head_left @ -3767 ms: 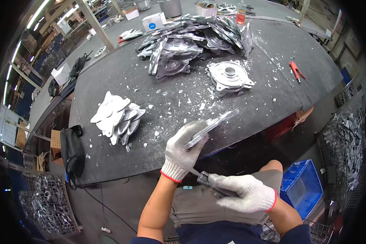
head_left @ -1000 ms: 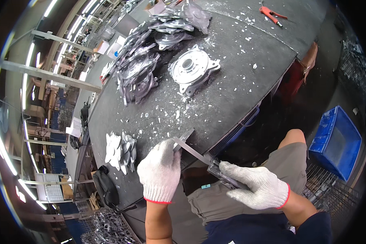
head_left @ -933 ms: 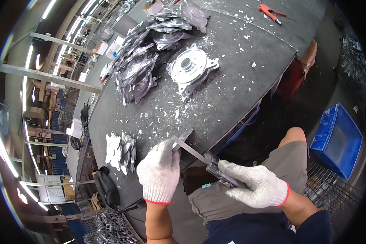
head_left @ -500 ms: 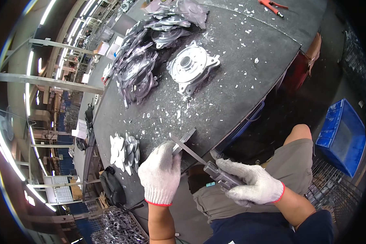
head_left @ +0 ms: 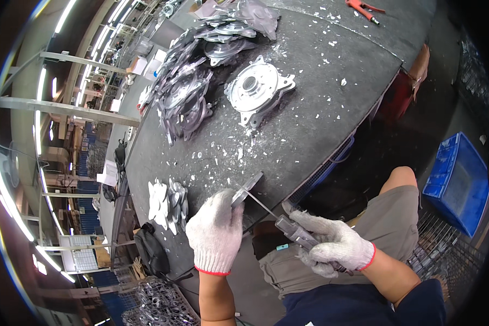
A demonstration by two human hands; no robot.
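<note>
My left hand (head_left: 216, 233), in a white knit glove with a red cuff, grips a small flat silver metal part (head_left: 250, 187) near the table's front edge. In my gloved right hand (head_left: 345, 247) is a file (head_left: 296, 231) with a thick grey handle and a long, narrow blade. The blade lies across the metal part, its thin edge facing up. My fingers hide the part's near end. A stack of small silver castings (head_left: 168, 205) sits left of my left hand. Farther off lies one large round casting (head_left: 263, 92) with lugs and a central hub.
A heap of large castings (head_left: 185, 89) covers the table's far left. Metal chips are scattered over the dark tabletop (head_left: 309, 141). An orange air gun (head_left: 364, 11) lies at the far edge. Right of my legs stands a blue bin (head_left: 456, 179); a black bag (head_left: 151, 249) is at lower left.
The file has rolled in my right hand, so its blade shows as a thin line instead of a broad face. My left hand and the metal part have barely moved.
</note>
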